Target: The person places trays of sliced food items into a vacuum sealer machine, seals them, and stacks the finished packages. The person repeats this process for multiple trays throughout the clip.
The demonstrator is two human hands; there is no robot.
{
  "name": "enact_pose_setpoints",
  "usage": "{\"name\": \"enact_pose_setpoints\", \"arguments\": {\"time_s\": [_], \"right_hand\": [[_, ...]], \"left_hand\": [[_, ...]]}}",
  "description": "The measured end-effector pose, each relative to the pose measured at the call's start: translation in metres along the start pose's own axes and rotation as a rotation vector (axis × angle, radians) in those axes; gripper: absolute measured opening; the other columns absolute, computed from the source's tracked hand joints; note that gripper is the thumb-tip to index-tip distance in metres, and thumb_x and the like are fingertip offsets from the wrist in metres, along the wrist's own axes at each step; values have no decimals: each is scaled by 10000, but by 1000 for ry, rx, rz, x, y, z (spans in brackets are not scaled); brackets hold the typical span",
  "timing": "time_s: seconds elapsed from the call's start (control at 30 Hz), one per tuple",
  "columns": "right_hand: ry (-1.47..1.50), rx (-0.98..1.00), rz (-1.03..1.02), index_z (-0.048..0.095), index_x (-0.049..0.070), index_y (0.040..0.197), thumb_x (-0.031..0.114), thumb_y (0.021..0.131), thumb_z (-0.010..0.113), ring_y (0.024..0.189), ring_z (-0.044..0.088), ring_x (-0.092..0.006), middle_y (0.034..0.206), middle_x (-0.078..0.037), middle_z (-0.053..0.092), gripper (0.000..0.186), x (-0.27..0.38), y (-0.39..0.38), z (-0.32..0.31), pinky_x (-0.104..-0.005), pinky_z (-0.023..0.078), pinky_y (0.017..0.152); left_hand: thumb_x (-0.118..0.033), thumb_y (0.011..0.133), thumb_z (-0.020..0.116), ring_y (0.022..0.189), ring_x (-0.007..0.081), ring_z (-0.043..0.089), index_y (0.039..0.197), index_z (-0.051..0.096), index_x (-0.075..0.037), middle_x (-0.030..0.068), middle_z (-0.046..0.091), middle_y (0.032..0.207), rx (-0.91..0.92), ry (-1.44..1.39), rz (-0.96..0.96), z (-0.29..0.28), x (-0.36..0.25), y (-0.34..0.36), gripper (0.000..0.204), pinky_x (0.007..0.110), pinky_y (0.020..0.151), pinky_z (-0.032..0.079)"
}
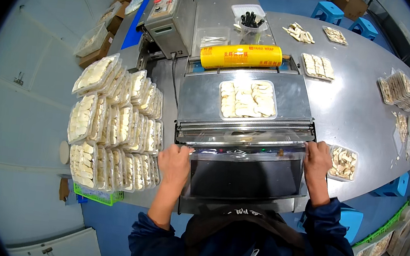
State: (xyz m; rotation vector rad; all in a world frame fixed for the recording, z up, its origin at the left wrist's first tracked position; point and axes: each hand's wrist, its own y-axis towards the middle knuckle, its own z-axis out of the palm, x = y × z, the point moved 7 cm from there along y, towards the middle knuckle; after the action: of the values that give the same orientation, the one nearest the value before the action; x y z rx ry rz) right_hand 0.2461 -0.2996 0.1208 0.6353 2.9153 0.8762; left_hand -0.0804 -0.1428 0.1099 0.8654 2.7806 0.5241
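My left hand (174,164) and my right hand (317,162) are closed on opposite ends of a clear plastic film (247,156). The film stretches between them across the front of a wrapping machine (292,95), above its dark front plate (244,180). A clear tray of pale slices, apparently mushroom (247,100), rests on the machine's metal top, beyond the film. Behind that tray lies a yellow film roll (241,57). Just beside my right hand, on the table, stands another tray of browner slices (343,163).
Stacked wrapped trays (114,123) stand close to my left. A control box (171,20) with buttons stands at the far left, its black cable (175,79) hanging down. More trays (405,91) are piled on the steel table (348,109) at right. Blue stools (328,12) stand beyond.
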Motion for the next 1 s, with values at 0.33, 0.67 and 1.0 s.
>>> {"name": "enact_pose_setpoints", "arguments": {"time_s": [0.33,0.67,1.0], "right_hand": [[401,24,42,576,-26,770,-68,725,559,524,505,-295,618,-134,518,64,10,24,-57,-343,371,464],[974,102,492,595,-74,901,55,845,553,449,551,-119,604,-99,587,147,-3,77,-42,-170,362,386],[1275,143,543,578,-68,907,47,849,533,521,574,-130,669,-150,626,137,-2,82,-8,-197,442,477]], "left_hand": [[-122,693,637,826,255,558,713,577,-93,54,541,771,-124,90,28,-66,11,27,69,378,733,384],[-175,912,488,494,146,519,908,617,33,72,557,567,-74,-279,33,-83,22,83,245,259,494,359],[-66,839,526,468,162,565,934,631,36,67,581,556,264,-1085,-502,-54,20,91,174,234,498,447]]}}
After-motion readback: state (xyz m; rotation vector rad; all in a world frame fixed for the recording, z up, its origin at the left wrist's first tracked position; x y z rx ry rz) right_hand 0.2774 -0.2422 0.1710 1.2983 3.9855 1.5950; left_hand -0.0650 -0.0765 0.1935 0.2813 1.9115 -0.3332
